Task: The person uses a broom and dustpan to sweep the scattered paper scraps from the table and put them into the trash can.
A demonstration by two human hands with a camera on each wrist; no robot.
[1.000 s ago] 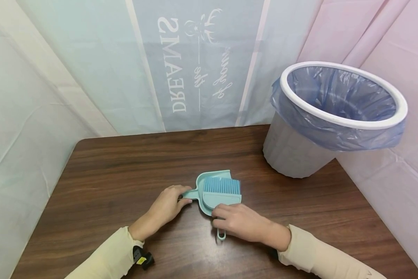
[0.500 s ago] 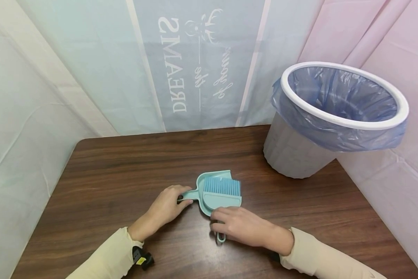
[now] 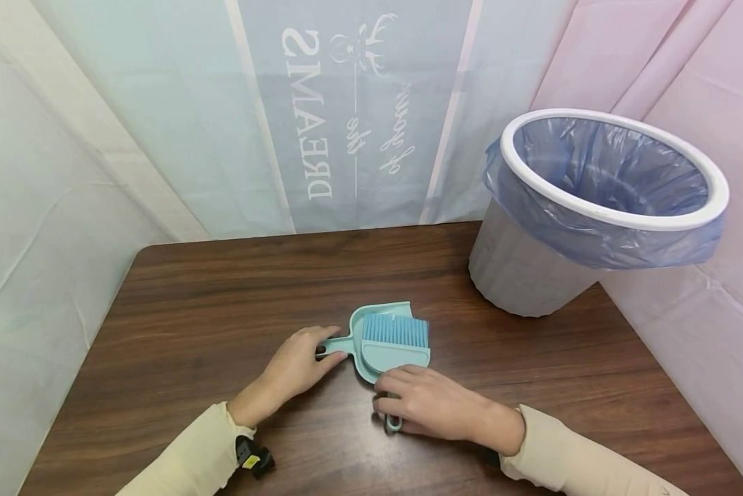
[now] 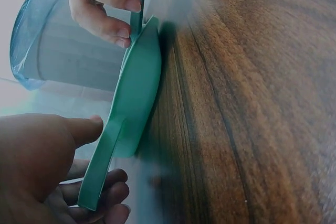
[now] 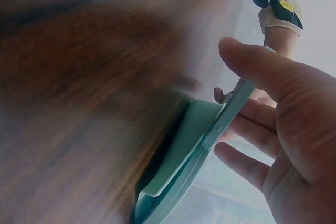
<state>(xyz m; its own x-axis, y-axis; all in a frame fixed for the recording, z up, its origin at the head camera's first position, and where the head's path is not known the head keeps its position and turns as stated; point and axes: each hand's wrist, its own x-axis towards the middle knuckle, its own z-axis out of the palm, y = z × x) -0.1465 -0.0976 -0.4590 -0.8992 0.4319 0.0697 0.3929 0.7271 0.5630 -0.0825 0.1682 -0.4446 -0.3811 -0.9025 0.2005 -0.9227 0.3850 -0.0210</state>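
A light teal dustpan [image 3: 376, 311] lies on the wooden table, its handle [image 4: 102, 163] pointing left. On top of it rests a matching hand brush [image 3: 396, 356], blue bristles toward the far side. My left hand [image 3: 293, 365] is at the dustpan handle, the straight thumb on one side and loosely bent fingers behind it. Over the brush handle [image 5: 231, 111] lies my right hand [image 3: 430, 403], thumb lifted away and fingers extended loosely behind the handle. The looped end of the brush handle shows below the right fingers in the head view.
A grey waste bin [image 3: 523, 265] with a white rim and blue liner [image 3: 607, 241] stands at the table's back right. Printed fabric [image 3: 353, 124] hangs along the back edge, and pale sheets close off both sides. A black wrist camera [image 3: 255, 458] sits on the left sleeve.
My right hand has shifted slightly toward me along the brush handle. The left thumb has straightened a little. Dustpan and brush have stayed in place.
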